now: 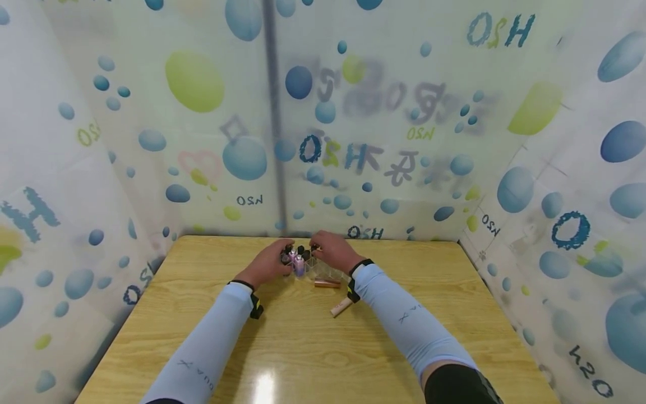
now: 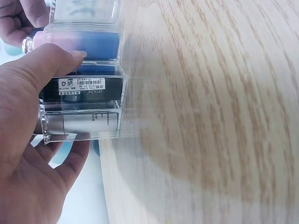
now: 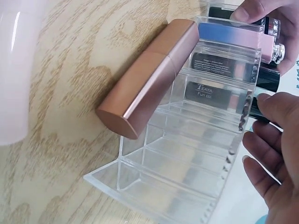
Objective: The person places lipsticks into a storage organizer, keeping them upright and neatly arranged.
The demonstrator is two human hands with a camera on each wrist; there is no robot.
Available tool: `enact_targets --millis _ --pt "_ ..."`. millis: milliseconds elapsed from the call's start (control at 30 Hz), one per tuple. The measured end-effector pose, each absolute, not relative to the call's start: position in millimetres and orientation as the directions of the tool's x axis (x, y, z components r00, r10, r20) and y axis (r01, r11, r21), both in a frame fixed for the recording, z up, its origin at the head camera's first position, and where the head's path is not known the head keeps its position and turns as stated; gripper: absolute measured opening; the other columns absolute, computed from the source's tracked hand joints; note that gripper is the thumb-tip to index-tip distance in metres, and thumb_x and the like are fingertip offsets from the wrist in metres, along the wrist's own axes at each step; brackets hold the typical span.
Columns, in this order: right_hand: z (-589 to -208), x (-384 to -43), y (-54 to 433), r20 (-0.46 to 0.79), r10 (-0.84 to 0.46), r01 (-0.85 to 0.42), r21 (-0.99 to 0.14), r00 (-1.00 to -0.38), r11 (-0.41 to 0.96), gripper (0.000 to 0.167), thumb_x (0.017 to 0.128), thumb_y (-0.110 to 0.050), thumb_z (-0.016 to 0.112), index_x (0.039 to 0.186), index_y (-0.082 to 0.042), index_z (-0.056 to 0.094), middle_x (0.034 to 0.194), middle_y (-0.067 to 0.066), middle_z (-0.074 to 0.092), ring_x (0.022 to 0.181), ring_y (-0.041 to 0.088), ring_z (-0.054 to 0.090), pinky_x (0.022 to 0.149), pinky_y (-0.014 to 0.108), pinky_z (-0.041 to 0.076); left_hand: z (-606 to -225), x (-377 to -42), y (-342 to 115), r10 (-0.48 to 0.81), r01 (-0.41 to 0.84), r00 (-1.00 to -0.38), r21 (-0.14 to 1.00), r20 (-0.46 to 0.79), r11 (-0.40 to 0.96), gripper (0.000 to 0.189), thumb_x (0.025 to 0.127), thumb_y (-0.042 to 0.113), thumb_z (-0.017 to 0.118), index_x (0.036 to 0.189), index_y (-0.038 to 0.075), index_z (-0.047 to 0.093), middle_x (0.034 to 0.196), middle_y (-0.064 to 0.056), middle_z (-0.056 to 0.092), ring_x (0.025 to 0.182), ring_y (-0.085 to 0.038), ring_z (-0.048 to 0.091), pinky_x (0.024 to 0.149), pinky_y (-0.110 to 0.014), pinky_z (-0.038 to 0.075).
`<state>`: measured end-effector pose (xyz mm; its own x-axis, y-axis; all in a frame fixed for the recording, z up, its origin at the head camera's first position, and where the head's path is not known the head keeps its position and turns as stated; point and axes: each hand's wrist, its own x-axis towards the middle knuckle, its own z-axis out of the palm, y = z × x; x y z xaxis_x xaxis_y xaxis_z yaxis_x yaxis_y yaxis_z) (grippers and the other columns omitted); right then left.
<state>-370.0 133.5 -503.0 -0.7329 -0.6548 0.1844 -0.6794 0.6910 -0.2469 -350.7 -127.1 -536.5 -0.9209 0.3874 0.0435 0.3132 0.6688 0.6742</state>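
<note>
A clear compartmented organizer (image 3: 177, 184) stands near the table's far edge, several lipsticks filling its left part. My left hand (image 1: 266, 262) grips that left end; in the left wrist view its thumb lies across the front, beside a pink-and-blue lipstick (image 2: 100, 45). Fingers are partly hidden behind the organizer. My right hand (image 1: 335, 251) pinches the black cap of a lipstick labelled TEAYA (image 3: 208, 95), which sits in a compartment. To its right, several compartments hold nothing. A rose-gold lipstick (image 1: 327, 284) lies on the table before the organizer.
A pale pink tube (image 1: 341, 307) lies on the wooden table (image 1: 303, 348), nearer me than the rose-gold lipstick and close to my right wrist. Patterned curtains (image 1: 353, 213) hang right behind the table and along both sides.
</note>
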Motion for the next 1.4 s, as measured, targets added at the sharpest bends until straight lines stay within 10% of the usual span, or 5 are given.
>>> enact_targets --millis 933,1400 --pt "-486 -284 223 0.148 -0.533 -0.521 -0.535 -0.833 0.665 0.018 0.109 -0.021 0.074 0.123 -0.011 0.072 0.116 -0.002 0.068 0.107 0.021 0.068 0.094 0.045 0.058 -537 -352 -127 0.411 0.348 -0.91 0.638 0.055 0.687 0.084 0.096 0.012 0.086 0.168 0.006 0.042 0.17 -0.019 0.045 0.155 -0.042 0.045 0.126 -0.059 0.038" --pt "-515 -257 231 0.013 -0.622 -0.584 -0.362 -0.783 0.727 0.026 0.102 -0.012 0.081 0.126 -0.005 0.074 0.12 0.007 0.071 0.112 0.026 0.069 0.097 0.047 0.059 -538 -353 -127 0.411 0.351 -0.91 0.623 0.052 0.699 0.084 0.096 0.01 0.086 0.168 0.007 0.042 0.17 -0.019 0.045 0.154 -0.041 0.046 0.125 -0.059 0.039"
